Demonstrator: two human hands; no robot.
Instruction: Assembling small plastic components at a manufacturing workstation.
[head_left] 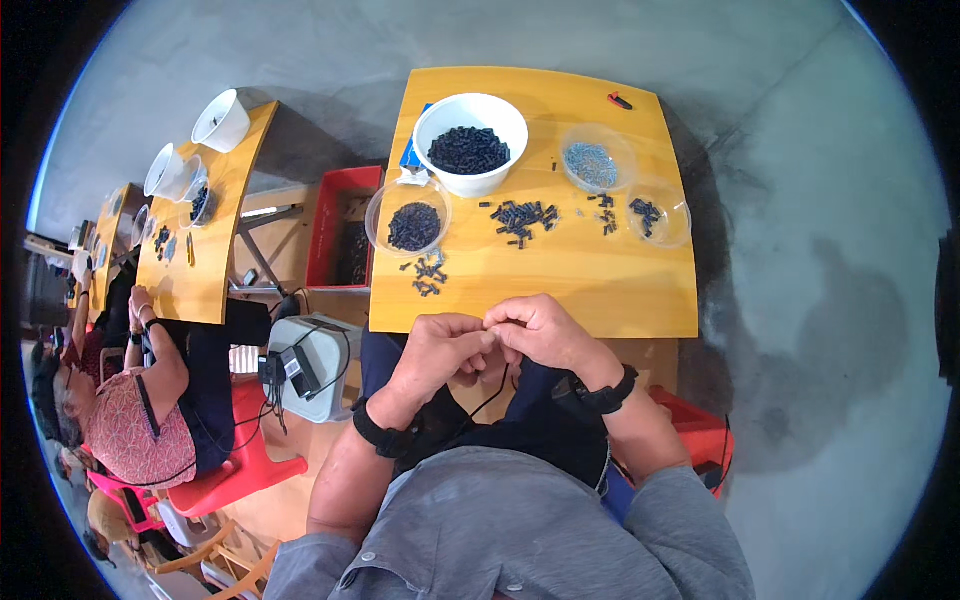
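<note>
At the front edge of the wooden table (600, 290), my left hand (438, 352) and my right hand (545, 332) meet with fingertips pinched together. Whatever sits between the fingers is too small and covered to make out. Just beyond the hands lies a small pile of dark and silvery pieces (428, 272). Farther off, a loose heap of short black cylindrical pieces (522, 220) is spread mid-table. A few black pieces (607, 215) lie right of that heap.
Along the back stand a white bowl (516, 125) of black pieces and a clear tub (625, 160) of small silvery pieces. Clear tubs (375, 228) (680, 222) flank the heap. A red-handled tool (620, 101) lies far right. Left are a red crate (320, 240), a grey stool (335, 395) and a seated person (140, 425).
</note>
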